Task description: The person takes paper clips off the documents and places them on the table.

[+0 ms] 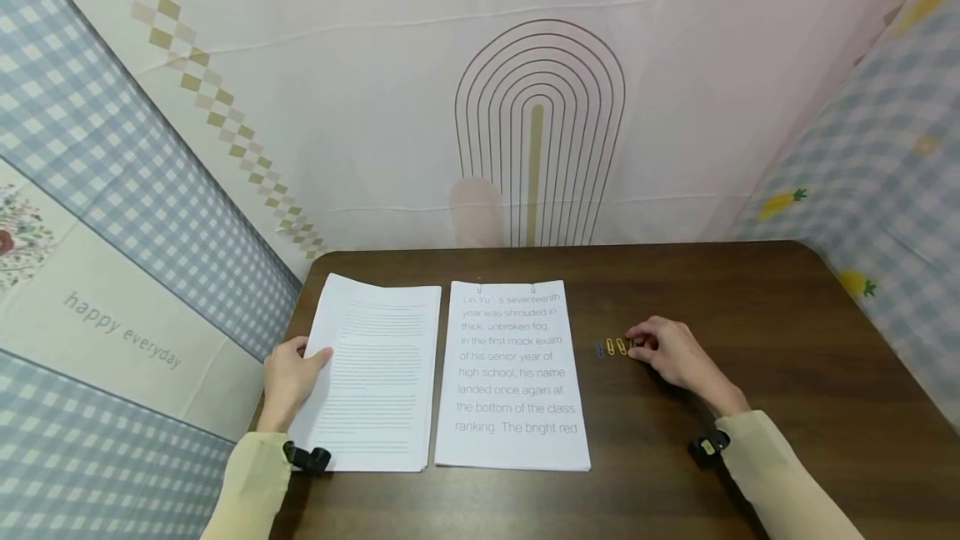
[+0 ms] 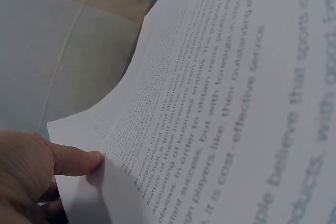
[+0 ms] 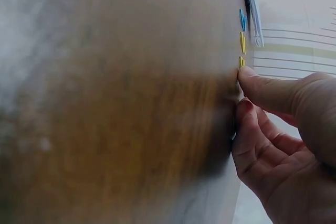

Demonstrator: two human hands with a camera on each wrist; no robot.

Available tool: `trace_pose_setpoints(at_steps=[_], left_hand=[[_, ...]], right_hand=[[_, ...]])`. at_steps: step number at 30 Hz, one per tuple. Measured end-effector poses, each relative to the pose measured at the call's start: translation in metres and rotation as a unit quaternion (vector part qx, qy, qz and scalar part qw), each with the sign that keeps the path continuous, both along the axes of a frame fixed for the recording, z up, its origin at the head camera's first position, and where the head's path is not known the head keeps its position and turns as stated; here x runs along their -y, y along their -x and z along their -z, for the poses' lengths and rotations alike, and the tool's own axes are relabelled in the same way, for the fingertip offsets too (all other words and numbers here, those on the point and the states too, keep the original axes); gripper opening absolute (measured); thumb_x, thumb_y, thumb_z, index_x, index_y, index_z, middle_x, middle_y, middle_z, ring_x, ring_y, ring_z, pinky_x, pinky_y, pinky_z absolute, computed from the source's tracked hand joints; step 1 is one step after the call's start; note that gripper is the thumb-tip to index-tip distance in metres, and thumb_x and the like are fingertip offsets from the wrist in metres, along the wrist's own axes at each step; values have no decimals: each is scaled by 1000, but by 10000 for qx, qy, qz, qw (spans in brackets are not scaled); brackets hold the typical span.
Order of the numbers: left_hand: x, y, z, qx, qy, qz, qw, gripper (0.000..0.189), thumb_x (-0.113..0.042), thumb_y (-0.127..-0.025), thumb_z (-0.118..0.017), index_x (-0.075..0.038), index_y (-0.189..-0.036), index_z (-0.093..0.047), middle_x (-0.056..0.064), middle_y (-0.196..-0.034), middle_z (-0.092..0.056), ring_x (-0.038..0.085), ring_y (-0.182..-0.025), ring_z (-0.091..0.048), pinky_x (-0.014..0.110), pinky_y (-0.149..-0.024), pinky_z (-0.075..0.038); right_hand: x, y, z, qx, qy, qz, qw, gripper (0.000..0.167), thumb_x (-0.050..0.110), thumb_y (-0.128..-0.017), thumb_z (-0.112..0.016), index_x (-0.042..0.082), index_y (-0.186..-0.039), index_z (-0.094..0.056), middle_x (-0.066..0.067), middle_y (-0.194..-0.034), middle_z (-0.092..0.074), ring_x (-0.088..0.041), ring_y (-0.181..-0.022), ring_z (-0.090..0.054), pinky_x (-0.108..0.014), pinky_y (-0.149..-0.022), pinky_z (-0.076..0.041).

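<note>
At the left, my left hand (image 1: 291,377) pinches the left edge of a stack of printed sheets (image 1: 375,373), thumb on top and fingers beneath. The left wrist view shows the top sheet (image 2: 173,108) curving up from the thumb. My right hand (image 1: 672,350) is low over the table, thumb and index fingertips at the right end of a short row of paper clips. Beside it lie two yellow paper clips (image 1: 616,347) and a blue paper clip (image 1: 600,349). A small dark thing shows at those fingertips; I cannot tell whether they grip it.
Between the hands lies a second stack of large-print pages (image 1: 510,373), with two clips (image 1: 533,288) along its top edge. The brown table (image 1: 750,298) meets a patterned cloth backdrop (image 1: 375,123) behind. Checked cloth (image 1: 885,173) hangs at the right.
</note>
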State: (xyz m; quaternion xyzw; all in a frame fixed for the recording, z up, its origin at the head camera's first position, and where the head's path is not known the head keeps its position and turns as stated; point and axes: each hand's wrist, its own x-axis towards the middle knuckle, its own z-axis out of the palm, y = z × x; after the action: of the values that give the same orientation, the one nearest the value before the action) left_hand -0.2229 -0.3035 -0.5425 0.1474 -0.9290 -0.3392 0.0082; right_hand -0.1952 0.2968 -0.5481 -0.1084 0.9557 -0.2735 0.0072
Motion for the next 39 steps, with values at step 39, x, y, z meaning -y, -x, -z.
trace_pose_setpoints(at_steps=[39], left_hand=[[-109, -38, -21, -1425, 1006, 1206, 9773, 36, -13, -90, -81, 6, -121, -74, 19, -93, -73, 34, -81, -67, 49, -70, -56]], right_hand=[[5, -7, -4, 103, -289, -177, 9994, 34, 5, -99, -76, -6, -132, -74, -15, -110, -71, -19, -90, -63, -33, -76, -54]])
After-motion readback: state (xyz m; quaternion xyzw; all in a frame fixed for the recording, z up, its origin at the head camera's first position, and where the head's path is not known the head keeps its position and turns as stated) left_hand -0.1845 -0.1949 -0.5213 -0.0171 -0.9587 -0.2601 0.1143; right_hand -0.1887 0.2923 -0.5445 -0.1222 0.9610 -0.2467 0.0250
